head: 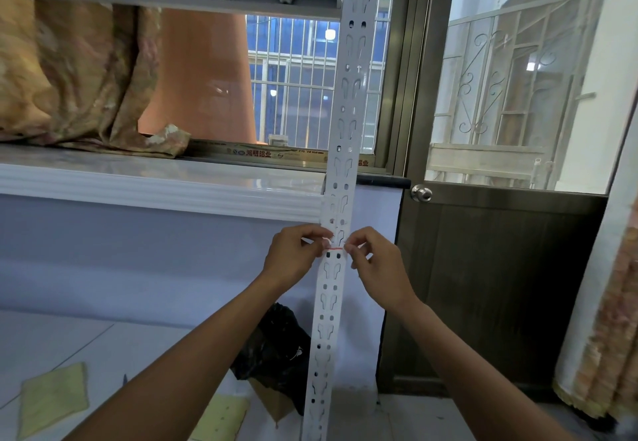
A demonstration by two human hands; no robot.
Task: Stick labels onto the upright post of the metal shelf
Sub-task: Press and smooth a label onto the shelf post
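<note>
Two bare forearms reach up from the bottom edge. The left hand (295, 252) has its fingers curled, with thumb and forefinger pinching the left end of a label (334, 248). The right hand (378, 264) is curled the same way and pinches the right end. The label, a thin white strip with a red line, lies level across the front of the white slotted post (351, 102), just below the height of the sill; whether it is stuck down cannot be told. Behind the foot of the post sits a black bag (276, 344), and a yellow cloth (53, 399) lies on the floor to the left. Farther back are a white windowsill (172, 178) with a patterned curtain (69, 78) bunched on it, and a dark door (483, 285) to the right.
</note>
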